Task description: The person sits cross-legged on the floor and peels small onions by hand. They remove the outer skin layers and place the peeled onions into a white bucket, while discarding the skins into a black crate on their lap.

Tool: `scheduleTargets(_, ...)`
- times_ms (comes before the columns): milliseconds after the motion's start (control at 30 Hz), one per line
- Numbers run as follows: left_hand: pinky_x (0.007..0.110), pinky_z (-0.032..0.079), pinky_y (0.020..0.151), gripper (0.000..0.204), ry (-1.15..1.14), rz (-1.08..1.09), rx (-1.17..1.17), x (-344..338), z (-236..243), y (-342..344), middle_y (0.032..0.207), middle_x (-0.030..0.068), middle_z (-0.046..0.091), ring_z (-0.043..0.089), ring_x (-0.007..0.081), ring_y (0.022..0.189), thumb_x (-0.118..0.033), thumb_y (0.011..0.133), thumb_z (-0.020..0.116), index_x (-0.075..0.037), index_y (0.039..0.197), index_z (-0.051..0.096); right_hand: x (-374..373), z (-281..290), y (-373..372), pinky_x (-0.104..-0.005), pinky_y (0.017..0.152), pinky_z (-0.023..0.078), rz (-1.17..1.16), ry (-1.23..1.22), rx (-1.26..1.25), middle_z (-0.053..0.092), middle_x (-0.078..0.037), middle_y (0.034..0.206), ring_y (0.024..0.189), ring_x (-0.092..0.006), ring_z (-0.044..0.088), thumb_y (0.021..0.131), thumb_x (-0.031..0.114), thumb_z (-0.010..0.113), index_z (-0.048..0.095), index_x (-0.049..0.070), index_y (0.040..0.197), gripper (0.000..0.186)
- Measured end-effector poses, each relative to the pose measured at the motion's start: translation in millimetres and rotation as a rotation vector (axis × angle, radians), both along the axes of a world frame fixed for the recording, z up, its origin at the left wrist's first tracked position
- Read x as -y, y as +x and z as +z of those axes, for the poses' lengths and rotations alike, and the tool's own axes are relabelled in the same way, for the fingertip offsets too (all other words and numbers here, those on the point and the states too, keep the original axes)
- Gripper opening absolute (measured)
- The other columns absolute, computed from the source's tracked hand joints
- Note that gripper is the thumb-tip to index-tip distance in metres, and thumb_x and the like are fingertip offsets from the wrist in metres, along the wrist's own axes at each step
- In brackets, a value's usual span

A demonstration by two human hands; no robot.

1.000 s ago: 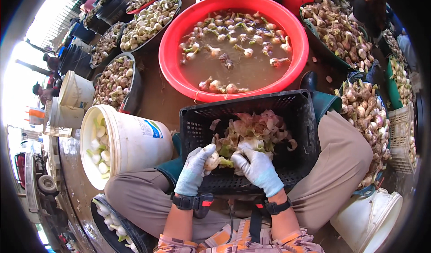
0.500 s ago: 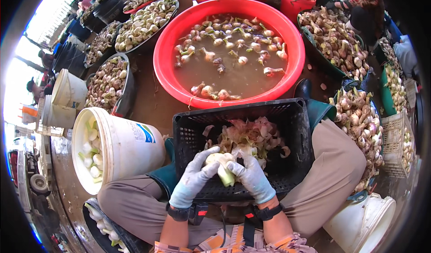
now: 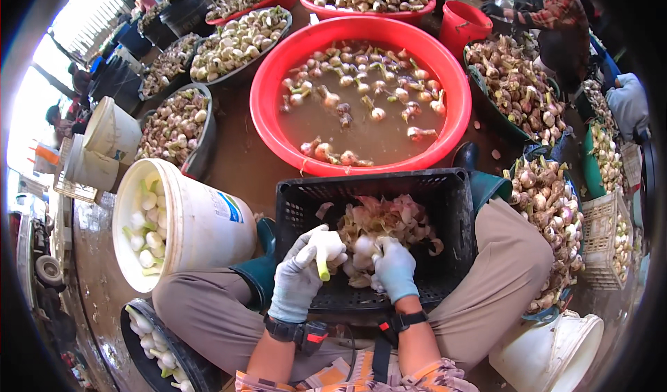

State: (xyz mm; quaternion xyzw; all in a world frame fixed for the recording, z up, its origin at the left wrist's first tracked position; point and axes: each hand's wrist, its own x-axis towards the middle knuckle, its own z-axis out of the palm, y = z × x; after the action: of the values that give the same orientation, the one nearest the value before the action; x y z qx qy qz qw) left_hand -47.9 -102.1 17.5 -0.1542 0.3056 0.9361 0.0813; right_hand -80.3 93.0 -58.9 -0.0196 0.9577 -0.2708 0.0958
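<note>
On my feed I see whitish gloves (image 3: 295,275) with pale-blue cuffs (image 3: 289,306), black wrist straps (image 3: 282,329) with red-marked boxes, orange-patterned sleeves (image 3: 445,377) nearest me, taupe trousers (image 3: 504,270), green boots (image 3: 488,192).

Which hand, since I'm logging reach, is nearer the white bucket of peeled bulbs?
Left. The left hand, holding a peeled bulb, is to the right of the white bucket; the right hand is farther right, over the black crate.
</note>
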Motion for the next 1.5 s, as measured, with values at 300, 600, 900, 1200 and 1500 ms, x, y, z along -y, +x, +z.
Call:
scheduleTargets(300,0.037,0.043,0.102,0.038,-0.267,0.131,0.050,-15.8,1.6,5.1,0.122,0.0148,0.059,0.056,0.0254,0.114,-0.016,0.098,0.059,0.001,0.130,0.052,39.4,87.2,9.1,-0.0274,0.064,0.050,-0.115,-0.937,0.185,0.069,-0.007,0.083,0.072,-0.0107,0.061,0.085,0.013,0.074,0.070,-0.004,0.101,0.024)
scheduleTargets(600,0.036,0.043,0.104,0.042,-0.258,0.031,0.015,-24.8,-14.5,4.6,0.126,0.0149,0.059,0.057,0.0253,0.117,-0.016,0.097,0.060,0.002,0.134,0.049,41.8,50.8,3.1,-0.0224,0.055,0.049,-0.399,-1.233,0.346,0.063,-0.003,0.072,0.060,-0.0073,0.059,0.089,0.008,0.064,0.063,0.000,0.092,0.009)
scheduleTargets(900,0.035,0.044,0.103,0.041,-0.568,0.040,0.021,-31.6,-0.6,-3.5,0.121,0.0154,0.062,0.059,0.0240,0.114,-0.016,0.094,0.063,0.001,0.130,0.052,27.1,59.5,3.5,-0.0364,0.065,0.051,-0.133,-0.841,0.012,0.066,-0.014,0.080,0.073,-0.0227,0.064,0.083,0.007,0.068,0.063,-0.004,0.088,0.013)
scheduleTargets(1200,0.036,0.044,0.103,0.041,-0.302,0.009,0.047,-25.3,-4.0,-1.8,0.121,0.0147,0.062,0.058,0.0235,0.114,-0.019,0.096,0.062,0.002,0.130,0.052,19.1,60.1,-6.3,-0.0213,0.054,0.052,-0.372,-1.361,0.517,0.063,-0.005,0.081,0.055,-0.0104,0.062,0.091,0.007,0.057,0.056,-0.002,0.093,0.010)
scheduleTargets(1500,0.030,0.047,0.097,0.034,-0.743,-0.019,-0.022,-13.6,30.5,-12.9,0.115,0.0117,0.065,0.061,0.0185,0.106,-0.004,0.090,0.066,0.002,0.122,0.057,22.1,93.5,-19.5,-0.0397,0.065,0.051,0.077,-0.721,0.063,0.067,-0.021,0.075,0.073,-0.0368,0.066,0.083,0.013,0.069,0.069,0.000,0.091,0.015)
